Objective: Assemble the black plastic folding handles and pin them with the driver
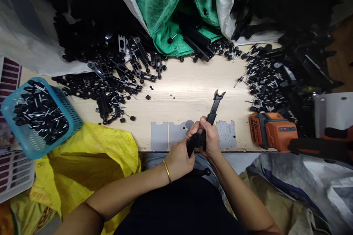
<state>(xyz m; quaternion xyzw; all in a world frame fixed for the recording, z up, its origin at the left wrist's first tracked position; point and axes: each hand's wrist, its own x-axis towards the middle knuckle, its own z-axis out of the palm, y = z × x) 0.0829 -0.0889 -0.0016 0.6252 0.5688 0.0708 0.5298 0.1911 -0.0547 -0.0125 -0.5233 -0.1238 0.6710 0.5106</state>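
1. Here's the left hand [179,158], fingers closed round the lower end of a black bracket [213,110]!
2. And the right hand [211,137] grips the same piece higher up, its forked tip slanting out over the tabletop [190,84] at the near edge.
3. Over by the left edge, a blue basket [72,110] brims with screws.
4. Toward the near right corner, an orange battery [277,134] sits.

noted around blue basket [73,112]: yellow sack [110,139] just right; white crate [16,181] just below; green sack [162,11] well apart, up and right; orange battery [280,134] far right.
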